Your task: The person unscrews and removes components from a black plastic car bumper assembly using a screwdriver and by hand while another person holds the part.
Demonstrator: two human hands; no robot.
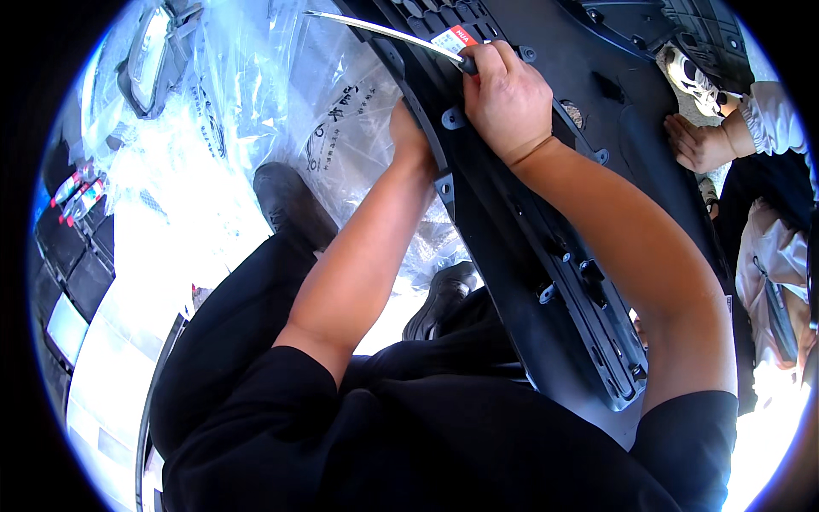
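Note:
A large black moulded plastic panel [610,213] with ribs, slots and metal tabs lies before me, slanting across the middle. My right hand [508,102] rests over its ribbed upper part, fingers curled on the black handle of a long, thin silver tool [380,28] that points up-left. A red and white label [448,37] sits just behind the handle. My left hand [403,128] reaches in at the panel's left edge, its fingers hidden behind that edge.
Crumpled clear plastic wrap [213,94] covers the left, with a dark framed part [145,60]. My shoes [281,196] are below. At right, another person's hand [695,141] rests by the panel's edge, near a sneaker [691,81]. Dark pieces [72,247] line the far left.

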